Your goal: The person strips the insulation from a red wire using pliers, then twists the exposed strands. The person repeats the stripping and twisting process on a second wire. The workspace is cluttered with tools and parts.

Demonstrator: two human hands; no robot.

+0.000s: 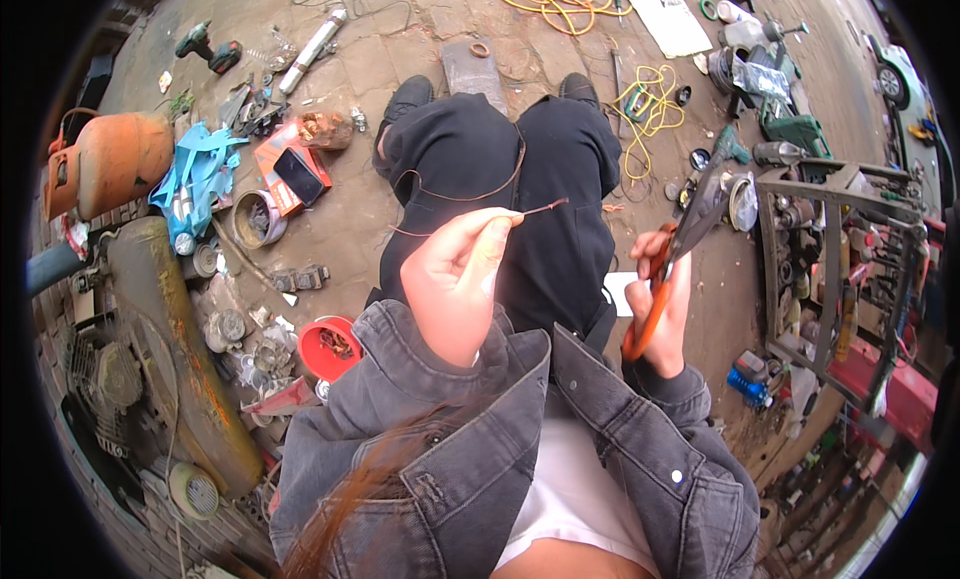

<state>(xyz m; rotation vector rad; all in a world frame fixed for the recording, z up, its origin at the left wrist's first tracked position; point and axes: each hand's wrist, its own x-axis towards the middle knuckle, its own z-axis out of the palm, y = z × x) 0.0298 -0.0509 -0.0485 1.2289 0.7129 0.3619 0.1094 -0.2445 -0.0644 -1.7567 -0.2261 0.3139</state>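
Note:
Above my lap, my left hand (455,274) is closed in a pinch on a thin copper-brown wire (545,209). A short end of it sticks out to the right past the thumb and fingertip. A long thin strand curves over my dark trousers and seems to be the same wire, though its path under the hand is hidden. To the right, my right hand (668,329) grips tin snips (700,219) by their orange handles. Their dark blades point up and away, apart from the wire. At far centre, a brown ring (480,50) lies on a flat metal plate (470,79).
A red bowl (312,341) with copper-coloured scraps stands at left, near a phone (300,177) on a red box. Farther left are an orange gas cylinder (125,154) and a cordless drill (208,47). A metal rack (830,189) stands right; yellow cord (655,104) lies ahead.

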